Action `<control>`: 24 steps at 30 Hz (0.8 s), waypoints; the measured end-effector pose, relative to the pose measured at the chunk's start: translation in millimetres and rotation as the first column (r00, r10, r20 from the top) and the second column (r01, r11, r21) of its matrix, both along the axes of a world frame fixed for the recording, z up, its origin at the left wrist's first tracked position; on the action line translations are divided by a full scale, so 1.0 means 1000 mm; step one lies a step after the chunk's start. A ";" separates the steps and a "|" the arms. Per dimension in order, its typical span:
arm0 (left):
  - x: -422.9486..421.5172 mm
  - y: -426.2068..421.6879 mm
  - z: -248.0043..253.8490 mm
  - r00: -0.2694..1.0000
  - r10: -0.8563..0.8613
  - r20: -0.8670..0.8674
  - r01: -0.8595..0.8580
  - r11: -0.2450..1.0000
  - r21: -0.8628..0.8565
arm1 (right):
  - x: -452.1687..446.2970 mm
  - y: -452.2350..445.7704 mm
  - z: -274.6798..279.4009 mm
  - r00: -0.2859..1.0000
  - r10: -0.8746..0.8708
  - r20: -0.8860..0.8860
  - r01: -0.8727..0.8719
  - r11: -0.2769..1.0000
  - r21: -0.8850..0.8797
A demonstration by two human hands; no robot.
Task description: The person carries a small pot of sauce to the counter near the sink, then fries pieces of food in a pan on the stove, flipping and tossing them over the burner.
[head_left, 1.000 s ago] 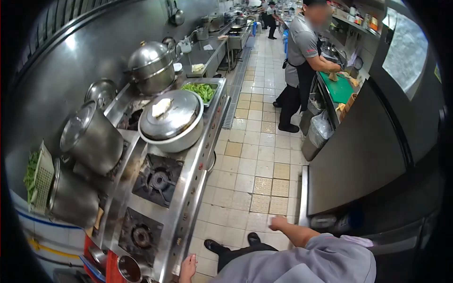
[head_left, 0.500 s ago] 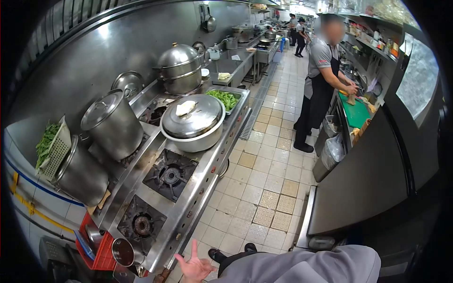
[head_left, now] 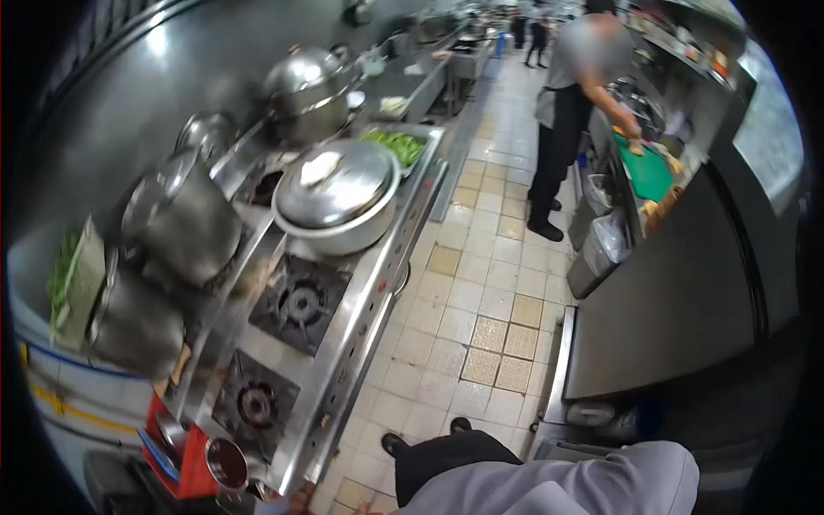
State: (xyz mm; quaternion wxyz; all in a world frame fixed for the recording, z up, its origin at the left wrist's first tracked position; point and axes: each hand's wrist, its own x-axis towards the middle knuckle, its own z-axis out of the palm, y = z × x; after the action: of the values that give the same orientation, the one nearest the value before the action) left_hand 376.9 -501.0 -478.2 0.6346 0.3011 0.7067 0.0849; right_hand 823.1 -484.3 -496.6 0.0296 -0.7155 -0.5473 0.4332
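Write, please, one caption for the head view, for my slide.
Kitchen aisle: wide lidded pot and bare burners on the stove, a co-worker at a green board opposite.

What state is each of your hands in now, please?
Left hand: barely in view, bottom edge; open or closed cannot be told.
Right hand: out of view.

On the stove [head_left: 360, 300], a lidded pot [head_left: 336, 202] stands beyond two burners [head_left: 301, 302], left of a tray [head_left: 432, 137] holding greens [head_left: 396, 148].
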 end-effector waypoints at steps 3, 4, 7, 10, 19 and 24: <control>-0.059 -0.058 -0.054 0.993 -0.043 -0.110 0.043 0.999 -0.003 | -0.010 -0.027 -0.036 0.996 0.011 0.090 -0.004 0.998 -0.070; -0.087 -0.090 -0.091 0.967 -0.180 -0.179 0.190 0.981 0.040 | -0.011 -0.045 -0.048 0.991 0.017 0.130 -0.005 0.996 -0.092; -0.125 -0.166 -0.133 0.944 -0.240 -0.225 0.254 0.967 0.032 | -0.014 -0.111 -0.060 0.975 0.041 0.217 -0.011 0.990 -0.141; -0.113 -0.101 -0.022 0.981 0.135 -0.136 -0.137 0.991 -0.007 | -0.016 -0.149 -0.054 0.961 0.098 0.258 -0.050 0.981 -0.189; -0.211 -0.146 0.002 0.859 0.499 -0.112 -0.481 0.863 0.154 | -0.028 -0.162 -0.062 0.938 0.227 0.263 -0.176 0.963 -0.204; -0.196 -0.198 -0.003 0.858 0.452 -0.244 -0.417 0.890 0.185 | -0.025 -0.169 -0.072 0.937 0.268 0.225 -0.219 0.951 -0.218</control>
State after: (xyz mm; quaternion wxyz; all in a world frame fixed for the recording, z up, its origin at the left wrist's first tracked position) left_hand 181.4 -699.4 -480.9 0.4721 0.1821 0.8322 0.2269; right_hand 798.2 -653.6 -569.0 -0.1624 -0.6907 -0.5876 0.3890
